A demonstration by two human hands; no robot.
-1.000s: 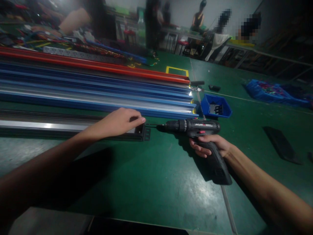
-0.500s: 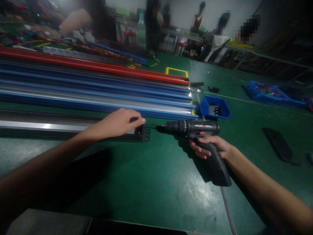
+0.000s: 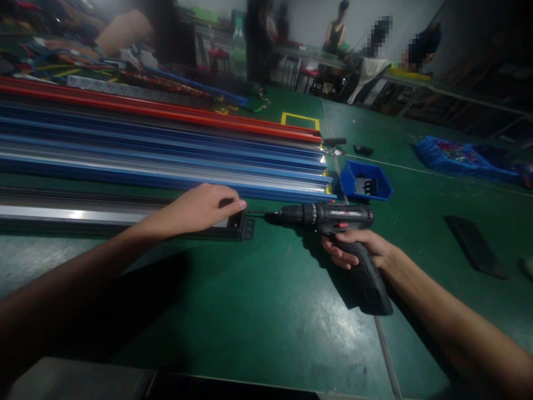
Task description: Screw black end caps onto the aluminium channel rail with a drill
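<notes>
My right hand [image 3: 358,247] is wrapped round the handle of a black cordless drill [image 3: 333,214], which points left. Its long thin bit [image 3: 260,211] reaches the end of a dark metal profile [image 3: 83,213] lying along the green table. Across that end rests my left hand [image 3: 208,206], its fingers curled over the profile and its thumb pressed at the end piece. A small black slotted tab [image 3: 249,229] sticks out from the profile's end, just below the bit. Whether a screw sits at the bit's tip is too small to make out.
Several blue profiles [image 3: 166,155] and a red one [image 3: 166,109] lie behind the dark one. A blue bin [image 3: 353,191] with small black parts stands beyond the drill. At right lies a flat black piece [image 3: 472,244]. Another person's arm [image 3: 125,33] is at the upper left.
Both hands, the drill and the profile keep the same positions relative to each other. Only the whole view has shifted very slightly.
</notes>
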